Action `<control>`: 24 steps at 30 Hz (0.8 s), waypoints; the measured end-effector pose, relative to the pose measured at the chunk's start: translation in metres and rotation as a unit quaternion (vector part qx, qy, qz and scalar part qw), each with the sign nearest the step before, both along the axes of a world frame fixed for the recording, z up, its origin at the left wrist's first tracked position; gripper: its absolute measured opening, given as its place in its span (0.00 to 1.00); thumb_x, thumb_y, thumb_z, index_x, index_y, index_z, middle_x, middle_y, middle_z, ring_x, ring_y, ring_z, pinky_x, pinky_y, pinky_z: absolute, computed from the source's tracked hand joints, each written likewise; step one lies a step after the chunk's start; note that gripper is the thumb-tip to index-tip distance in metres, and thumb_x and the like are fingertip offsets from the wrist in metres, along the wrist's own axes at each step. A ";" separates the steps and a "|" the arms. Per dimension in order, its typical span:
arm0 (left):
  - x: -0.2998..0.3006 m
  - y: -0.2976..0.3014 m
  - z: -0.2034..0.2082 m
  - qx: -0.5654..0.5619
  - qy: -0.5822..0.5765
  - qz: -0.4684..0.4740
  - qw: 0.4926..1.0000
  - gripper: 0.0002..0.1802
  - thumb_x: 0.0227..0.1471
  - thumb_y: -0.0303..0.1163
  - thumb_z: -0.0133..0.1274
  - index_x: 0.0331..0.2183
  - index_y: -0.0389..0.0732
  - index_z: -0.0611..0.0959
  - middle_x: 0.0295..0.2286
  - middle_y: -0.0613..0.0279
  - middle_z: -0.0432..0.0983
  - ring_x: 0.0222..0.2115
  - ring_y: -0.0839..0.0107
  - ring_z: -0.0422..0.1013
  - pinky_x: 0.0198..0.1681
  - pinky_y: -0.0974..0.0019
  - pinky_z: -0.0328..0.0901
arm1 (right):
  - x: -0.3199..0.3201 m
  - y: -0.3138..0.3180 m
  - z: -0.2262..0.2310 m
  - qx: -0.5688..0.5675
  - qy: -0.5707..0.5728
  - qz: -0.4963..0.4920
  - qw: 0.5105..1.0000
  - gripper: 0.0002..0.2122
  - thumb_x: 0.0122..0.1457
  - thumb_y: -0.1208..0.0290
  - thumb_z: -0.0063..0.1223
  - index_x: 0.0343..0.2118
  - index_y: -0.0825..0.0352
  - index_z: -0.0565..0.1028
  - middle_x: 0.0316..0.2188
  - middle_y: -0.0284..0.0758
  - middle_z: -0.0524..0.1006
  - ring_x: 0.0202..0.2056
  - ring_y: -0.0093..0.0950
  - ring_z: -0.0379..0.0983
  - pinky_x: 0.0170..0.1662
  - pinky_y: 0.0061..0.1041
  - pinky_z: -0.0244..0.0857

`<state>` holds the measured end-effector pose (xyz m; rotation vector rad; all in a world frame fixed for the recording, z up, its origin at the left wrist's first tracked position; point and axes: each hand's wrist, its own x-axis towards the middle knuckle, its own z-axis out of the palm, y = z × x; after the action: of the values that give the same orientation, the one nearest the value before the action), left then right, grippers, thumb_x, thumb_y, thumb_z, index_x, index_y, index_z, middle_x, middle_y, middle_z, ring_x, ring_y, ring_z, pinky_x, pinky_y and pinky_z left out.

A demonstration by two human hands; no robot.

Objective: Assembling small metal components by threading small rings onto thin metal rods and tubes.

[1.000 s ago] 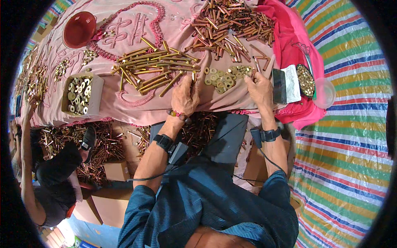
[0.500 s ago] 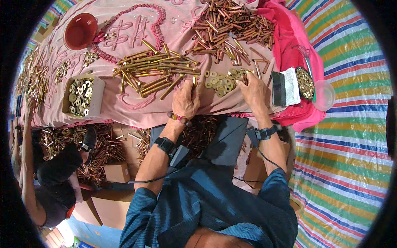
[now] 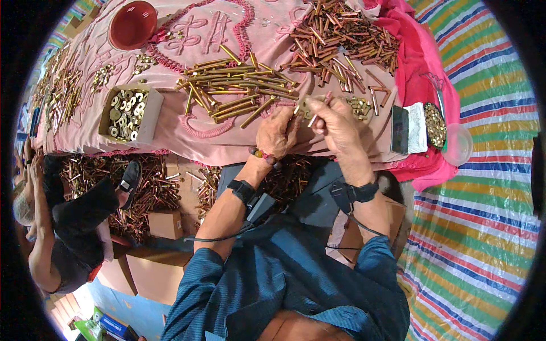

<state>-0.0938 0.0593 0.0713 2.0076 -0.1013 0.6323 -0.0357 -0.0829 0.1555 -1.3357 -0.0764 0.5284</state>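
My left hand (image 3: 276, 135) is closed at the front of the pink-covered table, pinching what looks like a bolt; only its bright end shows past the fingertips. Close beside it, my right hand (image 3: 341, 126) grips a slim copper-coloured sleeve (image 3: 312, 120) that pokes out between the fingers. Flat washers (image 3: 311, 103) lie just beyond the right fingers, partly hidden by that hand, with small nuts (image 3: 360, 105) to their right. Long brass-coloured bolts (image 3: 227, 85) are heaped ahead of my left hand. Copper-coloured sleeves (image 3: 341, 42) form a large pile farther back.
A carton of washers (image 3: 149, 116) and a red bowl (image 3: 132, 25) stand on the left. To the right lie a phone (image 3: 400, 131) and a clear tub (image 3: 458, 145) beside small metal parts. Another person's arm (image 3: 42, 227) is at far left; loose metal pieces lie under the table.
My right hand has left the washers and come in toward my left, now with a sleeve in its fingers. The whole view has shifted, so the table things sit farther right.
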 end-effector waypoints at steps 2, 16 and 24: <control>0.000 0.001 0.000 0.009 -0.007 0.009 1.000 0.06 0.54 0.29 0.56 0.35 0.40 0.78 0.27 0.48 0.74 0.27 0.46 0.73 0.29 0.51 0.66 | -0.002 0.009 -0.007 -0.013 -0.009 0.015 1.000 0.10 0.58 0.65 0.63 0.32 0.66 0.77 0.19 0.23 0.71 0.17 0.11 0.63 0.19 0.13 0.55; -0.002 0.002 -0.002 0.009 0.011 0.014 1.000 0.05 0.54 0.29 0.56 0.34 0.40 0.78 0.26 0.49 0.73 0.26 0.45 0.71 0.27 0.50 0.65 | 0.001 -0.005 0.008 -0.065 -0.191 -0.090 0.975 0.16 0.64 0.64 0.57 0.49 0.70 0.73 0.30 0.31 0.76 0.26 0.16 0.71 0.27 0.16 0.67; 0.001 0.002 -0.001 -0.005 -0.005 0.004 1.000 0.07 0.54 0.29 0.56 0.37 0.40 0.79 0.28 0.48 0.74 0.28 0.46 0.73 0.29 0.51 0.67 | -0.001 0.012 0.005 -0.118 -0.288 -0.060 0.949 0.16 0.62 0.71 0.58 0.51 0.70 0.72 0.31 0.29 0.77 0.30 0.17 0.71 0.32 0.19 0.69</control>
<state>-0.0926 0.0614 0.0704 1.9957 -0.0974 0.6470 -0.0365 -0.0705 0.1604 -1.6852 -0.4197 0.0292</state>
